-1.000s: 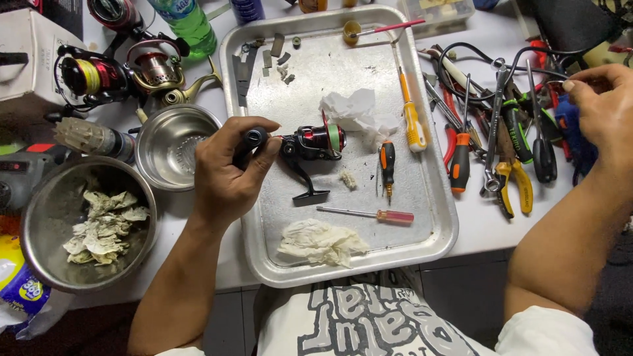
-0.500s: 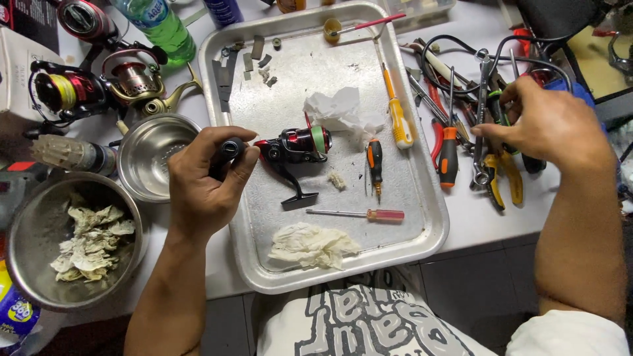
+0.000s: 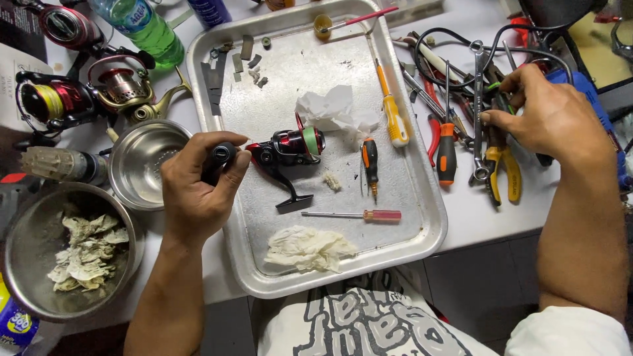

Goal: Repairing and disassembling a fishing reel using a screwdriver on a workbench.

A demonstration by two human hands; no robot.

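Note:
My left hand [image 3: 198,191] grips the black handle knob of a red-and-black fishing reel [image 3: 290,148], holding it just above a metal tray [image 3: 428,224]. The reel's foot points toward me and its spool faces right. Over at the right, my right hand [image 3: 550,118] rests on a pile of hand tools [image 3: 475,112], fingers curled around pliers and a wrench there. Whether it grips one tool firmly is unclear.
In the tray lie a yellow screwdriver [image 3: 393,118], a small black-orange screwdriver [image 3: 370,161], a red-handled one [image 3: 362,215] and crumpled tissues [image 3: 310,249]. Two steel bowls [image 3: 142,165] stand left, the nearer holding used wipes [image 3: 86,250]. Other reels [image 3: 86,92] and a green bottle [image 3: 142,26] sit behind.
My right hand has come down from the far right edge onto the tool pile. My left hand keeps holding the reel in about the same place.

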